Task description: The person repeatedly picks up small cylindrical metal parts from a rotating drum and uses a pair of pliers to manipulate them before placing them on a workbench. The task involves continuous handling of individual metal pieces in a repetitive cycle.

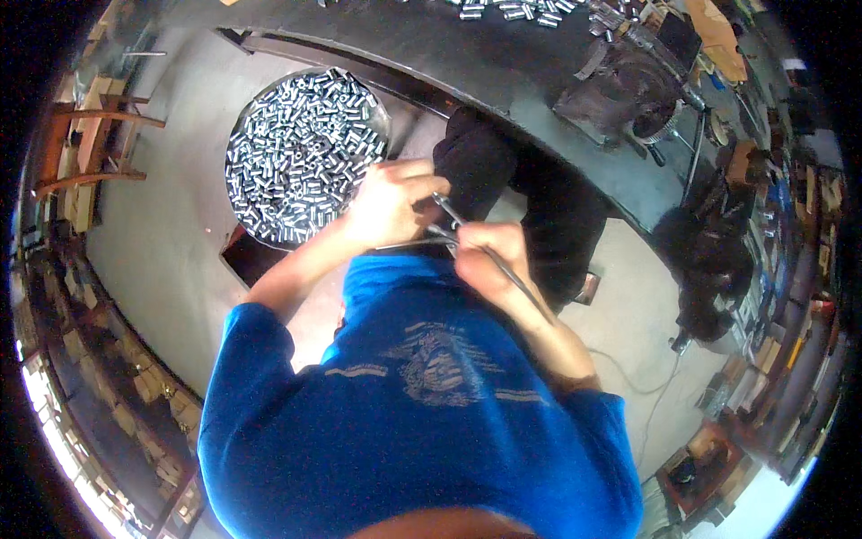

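1. Head view: nearest to me is the wearer's blue T-shirt (431, 458), with a pale print across its front, and both bare forearms reach forward from its sleeves.
2. I see the right hand (492, 256) clenched around a slim metal tool (521, 284), which slants back along the wrist; its front end points to the left hand.
3. The left hand (392, 205) has its fingers bent and grasping a bright metal piece (439, 198) at the tool's front end; I cannot tell whether the two are joined. Another metal part (440, 234) shows between the hands, its shape too blurred for me.
4. Beyond the hands I make out black-clad legs (566, 225), partly under the workbench (359, 31).
5. Just beside the left hand, off the tabletop's near edge, sits a round metal tray (383, 121), heaped with short metal cylinders (305, 153) up to its rim.
6. On the tabletop, toward its right end, I see a dark, greasy machine (615, 94) with a lever.
7. Farther back on that tabletop, more cylinders (530, 11) lie scattered, left of a brown sheet (714, 31).
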`<action>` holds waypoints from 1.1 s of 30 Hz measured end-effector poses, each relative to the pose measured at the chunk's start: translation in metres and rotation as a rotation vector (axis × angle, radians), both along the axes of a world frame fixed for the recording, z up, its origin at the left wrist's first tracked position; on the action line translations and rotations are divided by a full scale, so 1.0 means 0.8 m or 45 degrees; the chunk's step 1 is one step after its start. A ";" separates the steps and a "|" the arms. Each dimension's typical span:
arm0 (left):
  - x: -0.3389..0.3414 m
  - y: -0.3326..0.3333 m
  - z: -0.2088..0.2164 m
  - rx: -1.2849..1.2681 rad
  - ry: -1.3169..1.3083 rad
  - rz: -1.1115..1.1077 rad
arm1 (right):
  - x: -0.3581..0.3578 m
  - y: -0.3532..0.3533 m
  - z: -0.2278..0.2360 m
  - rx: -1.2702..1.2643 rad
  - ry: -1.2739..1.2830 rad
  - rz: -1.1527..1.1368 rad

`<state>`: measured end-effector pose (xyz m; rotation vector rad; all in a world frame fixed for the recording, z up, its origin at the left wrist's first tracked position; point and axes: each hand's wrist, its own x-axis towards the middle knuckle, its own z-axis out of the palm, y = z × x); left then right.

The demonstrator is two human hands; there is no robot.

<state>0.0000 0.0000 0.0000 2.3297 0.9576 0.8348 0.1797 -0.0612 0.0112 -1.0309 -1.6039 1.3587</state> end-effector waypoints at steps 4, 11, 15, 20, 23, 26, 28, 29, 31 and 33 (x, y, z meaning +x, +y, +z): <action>0.005 0.001 -0.006 -0.061 -0.067 0.048 | 0.005 0.006 0.013 0.192 -0.013 0.003; 0.000 0.108 0.001 0.028 0.300 0.233 | 0.042 -0.023 0.022 0.271 -0.079 -0.249; 0.053 0.188 0.018 0.287 0.359 0.113 | 0.042 -0.037 0.015 0.103 0.061 -0.167; 0.100 0.251 0.023 0.354 0.631 0.169 | 0.037 -0.047 0.011 0.019 0.132 -0.273; 0.102 0.289 0.006 0.419 0.614 0.229 | 0.042 -0.045 0.000 0.018 0.217 -0.230; 0.102 0.292 0.011 0.340 0.485 0.295 | 0.048 -0.044 0.011 -0.020 0.072 -0.222; 0.093 0.281 0.022 0.250 0.467 0.351 | 0.047 -0.045 0.007 0.022 0.025 -0.210; 0.081 0.278 0.014 0.331 0.277 0.352 | 0.045 -0.046 0.002 0.035 0.061 -0.277; 0.051 0.255 0.019 0.341 0.291 0.407 | 0.036 -0.053 -0.011 0.039 0.144 -0.412; 0.010 0.217 0.034 0.298 0.222 0.350 | 0.045 -0.050 -0.012 0.102 0.093 -0.259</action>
